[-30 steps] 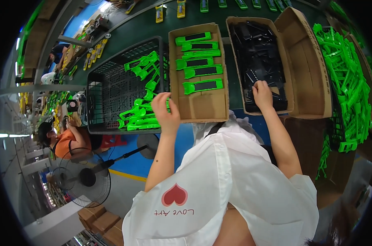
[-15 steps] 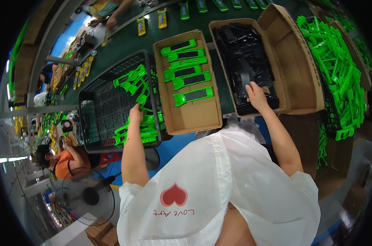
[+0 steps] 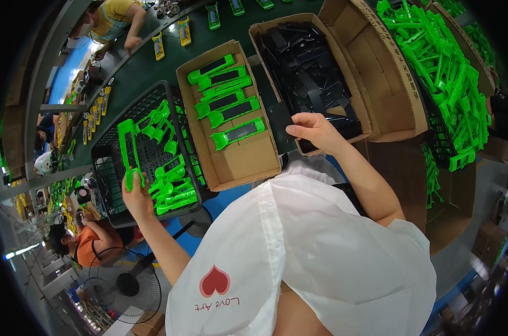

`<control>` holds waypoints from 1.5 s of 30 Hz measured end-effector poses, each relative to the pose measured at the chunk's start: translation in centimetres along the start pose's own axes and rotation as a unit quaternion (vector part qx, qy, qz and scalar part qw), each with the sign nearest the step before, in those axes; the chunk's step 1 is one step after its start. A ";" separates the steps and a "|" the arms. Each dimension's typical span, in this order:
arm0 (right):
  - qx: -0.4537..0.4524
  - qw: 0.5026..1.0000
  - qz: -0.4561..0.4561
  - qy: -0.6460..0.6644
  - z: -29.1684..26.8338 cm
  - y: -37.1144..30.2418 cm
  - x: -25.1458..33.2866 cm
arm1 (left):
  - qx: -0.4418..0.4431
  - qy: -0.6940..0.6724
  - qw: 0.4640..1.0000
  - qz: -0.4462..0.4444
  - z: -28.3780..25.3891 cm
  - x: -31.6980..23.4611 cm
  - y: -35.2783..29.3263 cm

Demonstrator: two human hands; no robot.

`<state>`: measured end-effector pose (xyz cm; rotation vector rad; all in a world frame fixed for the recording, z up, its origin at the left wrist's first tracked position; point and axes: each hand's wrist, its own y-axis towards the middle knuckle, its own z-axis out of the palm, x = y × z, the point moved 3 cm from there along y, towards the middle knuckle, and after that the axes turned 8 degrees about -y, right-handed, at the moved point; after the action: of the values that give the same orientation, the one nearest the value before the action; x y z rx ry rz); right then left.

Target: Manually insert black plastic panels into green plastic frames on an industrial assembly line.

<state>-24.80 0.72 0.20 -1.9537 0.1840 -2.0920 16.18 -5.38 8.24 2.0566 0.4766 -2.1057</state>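
The left hand (image 3: 137,196) pinches a green plastic frame (image 3: 126,127) by its near end, thumb against fingers, with the long hollow body sticking up over the black mesh crate (image 3: 103,185). The frame looks light and fairly stiff, though its thin side rails would probably flex if squeezed hard; the solid end, where the fingers sit now, seems the best place to hold. Its smooth, glossy face may slip a little.

The right hand (image 3: 319,133) grips a flat black plate (image 3: 278,119) at one edge, just beside the carton (image 3: 361,134) of loose black pieces. That plate looks thin, light and slick — likely easy to scuff, so an edge hold suits it. Between the hands, the cardboard tray (image 3: 248,168) carries a column of green frames with dark panels (image 3: 237,134).
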 end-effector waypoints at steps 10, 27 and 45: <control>0.053 0.961 0.023 0.269 4.9 0.3 2.6 | 0.322 -0.270 0.877 -0.234 18.0 4.6 -12.1; 0.021 0.973 0.077 -0.219 2.0 -2.6 5.0 | 0.400 0.059 0.892 -0.203 16.8 4.4 -8.8; 0.020 0.949 0.152 -0.276 2.0 -0.1 2.7 | 0.413 -0.007 0.898 -0.155 15.2 6.4 -8.1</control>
<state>-22.95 0.24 2.95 -2.2289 0.2986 -1.2917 -1.07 -2.17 2.86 2.4845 -0.1661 -2.8610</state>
